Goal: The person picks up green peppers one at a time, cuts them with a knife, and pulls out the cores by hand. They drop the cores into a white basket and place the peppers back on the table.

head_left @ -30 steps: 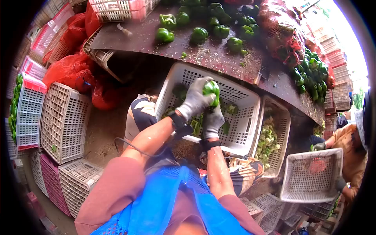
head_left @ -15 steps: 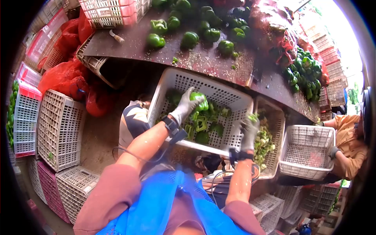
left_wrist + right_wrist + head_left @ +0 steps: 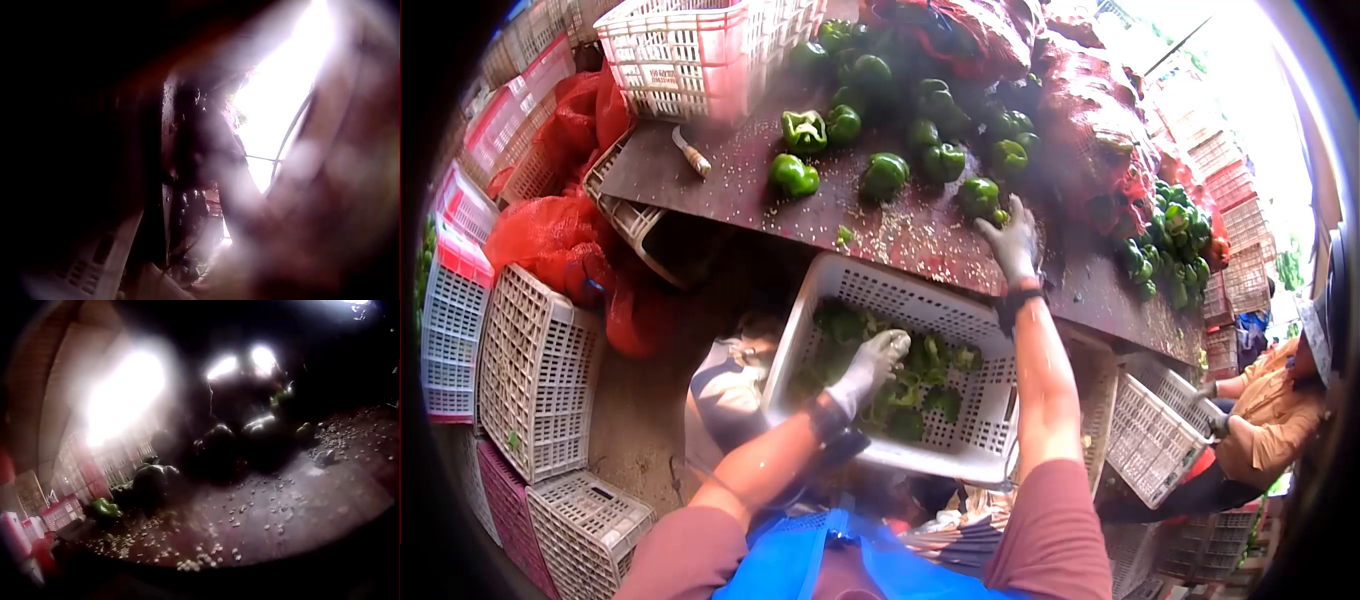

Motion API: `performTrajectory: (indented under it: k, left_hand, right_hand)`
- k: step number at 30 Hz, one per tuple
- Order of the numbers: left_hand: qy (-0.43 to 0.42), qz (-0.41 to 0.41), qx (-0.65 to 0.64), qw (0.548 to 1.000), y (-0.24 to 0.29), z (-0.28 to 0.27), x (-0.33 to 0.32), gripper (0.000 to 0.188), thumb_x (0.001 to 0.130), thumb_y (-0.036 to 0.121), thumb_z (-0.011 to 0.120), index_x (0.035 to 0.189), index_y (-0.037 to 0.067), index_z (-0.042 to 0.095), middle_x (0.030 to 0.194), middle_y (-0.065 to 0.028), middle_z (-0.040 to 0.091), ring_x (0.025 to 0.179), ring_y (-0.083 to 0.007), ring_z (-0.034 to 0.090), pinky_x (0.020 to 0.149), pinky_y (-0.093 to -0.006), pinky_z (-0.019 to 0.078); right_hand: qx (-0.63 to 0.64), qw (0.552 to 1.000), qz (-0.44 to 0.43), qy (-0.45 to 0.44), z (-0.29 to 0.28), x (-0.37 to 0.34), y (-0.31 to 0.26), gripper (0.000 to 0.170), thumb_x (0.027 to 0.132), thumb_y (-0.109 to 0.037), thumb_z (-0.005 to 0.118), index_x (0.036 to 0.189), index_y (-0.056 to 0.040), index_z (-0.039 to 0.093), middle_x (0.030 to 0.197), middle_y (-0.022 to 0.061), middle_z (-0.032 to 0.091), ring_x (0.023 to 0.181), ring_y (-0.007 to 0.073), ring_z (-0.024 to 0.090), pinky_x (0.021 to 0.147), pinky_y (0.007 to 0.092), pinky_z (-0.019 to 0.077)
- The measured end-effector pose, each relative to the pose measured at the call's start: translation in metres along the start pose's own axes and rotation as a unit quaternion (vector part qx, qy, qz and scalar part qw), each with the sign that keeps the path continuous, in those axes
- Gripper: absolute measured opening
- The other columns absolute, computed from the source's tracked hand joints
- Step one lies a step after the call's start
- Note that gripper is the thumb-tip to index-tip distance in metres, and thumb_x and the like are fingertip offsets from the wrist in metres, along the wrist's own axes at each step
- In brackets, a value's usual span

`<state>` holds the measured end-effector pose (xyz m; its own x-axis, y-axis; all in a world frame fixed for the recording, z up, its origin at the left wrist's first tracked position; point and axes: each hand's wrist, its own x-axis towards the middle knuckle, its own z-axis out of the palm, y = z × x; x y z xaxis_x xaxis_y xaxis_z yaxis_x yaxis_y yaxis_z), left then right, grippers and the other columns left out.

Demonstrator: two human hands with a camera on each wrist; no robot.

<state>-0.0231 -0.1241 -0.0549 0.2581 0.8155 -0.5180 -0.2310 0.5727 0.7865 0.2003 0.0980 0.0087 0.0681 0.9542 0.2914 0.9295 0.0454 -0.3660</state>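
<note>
My gloved left hand is inside the white plastic crate, its fingers loosely bent above the cut green pepper pieces and holding nothing that shows. Up at the table, my gloved right hand reaches out with thumb and fingers spread. Its fingertips are right by a whole green bell pepper. More bell peppers lie on the dark tabletop, and one cut-open pepper shows its hollow inside. The right wrist view has dark peppers among scattered seeds; the left wrist view is mostly dark and blurred.
A knife lies near the table's left end, beside a white and pink crate. Net sacks and piled peppers stand at the back right. At right, a person handles a crate. Stacked crates stand left.
My left hand has let go of its pepper in the crate. My right hand went from both hands' pepper to the side crate of pepper cores, then up to the tabletop. The other person's crate has tilted.
</note>
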Motion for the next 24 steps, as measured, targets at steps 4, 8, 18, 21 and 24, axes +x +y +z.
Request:
performTrajectory:
  k: [4, 8, 18, 21, 24]
  left_hand:
    - [-0.011, -0.002, -0.013, 1.0, 0.009, -0.005, 0.0, 0.048, 0.097, 0.042, 0.056, 0.132, 0.009, 0.053, 0.116, -0.0094, 0.063, 0.098, -0.0163, 0.06, 0.081, -0.0309, 0.0498]
    - [-0.019, -0.005, -0.006, 1.0, 0.018, -0.002, -0.007, 0.049, 0.097, 0.042, 0.055, 0.133, 0.009, 0.052, 0.12, -0.0102, 0.062, 0.103, -0.0171, 0.061, 0.083, -0.0308, 0.0505]
    - [-0.008, 0.028, -0.172, 0.985, 0.012, 0.009, -0.006, 0.087, 0.087, 0.072, 0.048, 0.152, 0.017, 0.025, 0.15, -0.0113, 0.036, 0.13, -0.0291, 0.041, 0.1, -0.0476, 0.0402]
    - [-0.146, 0.146, -0.242, 0.948, 0.017, 0.012, 0.003, 0.073, 0.09, 0.07, 0.046, 0.138, 0.014, 0.048, 0.136, -0.0072, 0.053, 0.125, -0.022, 0.05, 0.098, -0.044, 0.0449]
    - [-0.134, 0.059, -0.391, 0.909, 0.02, 0.008, -0.008, 0.043, 0.097, 0.045, 0.048, 0.121, 0.012, 0.06, 0.11, -0.0051, 0.066, 0.097, -0.0211, 0.064, 0.086, -0.0368, 0.0521]
  right_hand:
    - [0.041, 0.993, 0.095, -0.055, 0.051, 0.081, 0.002, 0.088, 0.07, -0.043, 0.08, 0.144, -0.0163, 0.041, 0.136, 0.0206, 0.048, 0.123, 0.0378, 0.049, 0.103, 0.0468, 0.0414]
    - [0.247, 0.954, 0.132, -0.104, 0.081, 0.069, 0.011, 0.076, 0.07, -0.029, 0.08, 0.138, -0.0143, 0.049, 0.106, 0.015, 0.066, 0.093, 0.0245, 0.066, 0.079, 0.0348, 0.0549]
    - [0.819, 0.438, 0.159, -0.335, -0.05, -0.152, -0.087, 0.052, 0.095, -0.037, 0.055, 0.136, -0.0069, 0.045, 0.121, 0.0134, 0.059, 0.107, 0.029, 0.059, 0.093, 0.0447, 0.0502]
    - [0.828, 0.41, 0.275, -0.264, -0.023, -0.204, -0.089, 0.053, 0.099, -0.047, 0.044, 0.133, -0.0068, 0.049, 0.119, 0.0129, 0.059, 0.11, 0.0284, 0.057, 0.097, 0.0465, 0.0456]
    - [0.551, 0.77, 0.212, -0.243, -0.033, -0.227, -0.096, 0.043, 0.1, -0.039, 0.048, 0.125, -0.0054, 0.055, 0.105, 0.0123, 0.068, 0.092, 0.0296, 0.067, 0.083, 0.0374, 0.0536]
